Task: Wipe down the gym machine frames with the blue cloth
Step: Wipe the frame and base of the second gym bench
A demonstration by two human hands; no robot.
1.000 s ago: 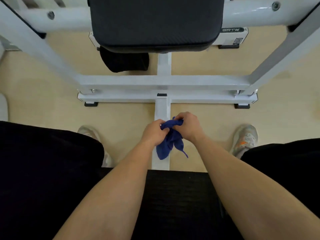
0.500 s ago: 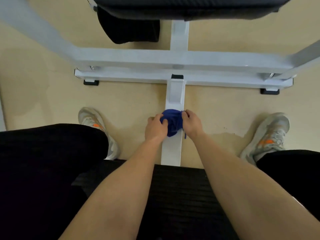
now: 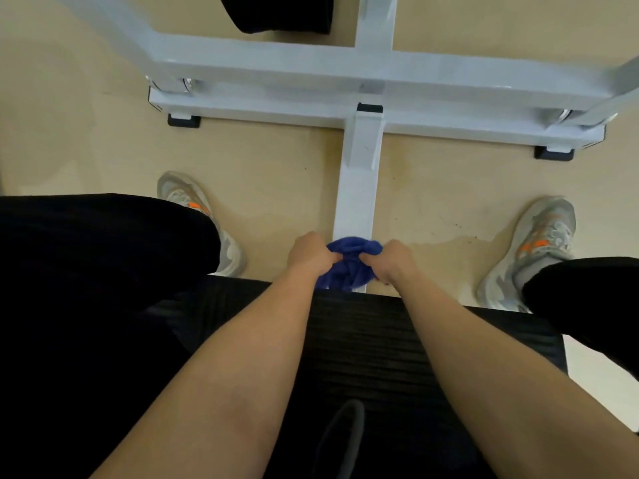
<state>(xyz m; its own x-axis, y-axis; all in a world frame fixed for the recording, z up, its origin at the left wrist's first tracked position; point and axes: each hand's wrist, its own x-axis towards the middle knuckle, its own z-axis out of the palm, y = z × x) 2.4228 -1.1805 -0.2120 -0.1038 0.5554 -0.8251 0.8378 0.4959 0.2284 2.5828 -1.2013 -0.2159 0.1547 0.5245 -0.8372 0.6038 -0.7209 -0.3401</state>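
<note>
The blue cloth [image 3: 351,262] is bunched over the white centre beam [image 3: 358,188] of the gym machine frame, just ahead of the black seat pad [image 3: 363,344]. My left hand [image 3: 309,254] grips the cloth's left side and my right hand [image 3: 394,261] grips its right side, pressing it onto the beam. Ahead, the beam meets the white cross bars [image 3: 311,112] of the frame's base.
My grey and orange shoes [image 3: 204,216] [image 3: 532,247] rest on the tan floor on either side of the beam. Black rubber feet [image 3: 183,119] [image 3: 553,153] sit under the cross bar. A black pad [image 3: 280,12] hangs at the top.
Both hands have slid the cloth back along the centre beam toward the seat. The view has tilted further down, so the upper pad has left the frame.
</note>
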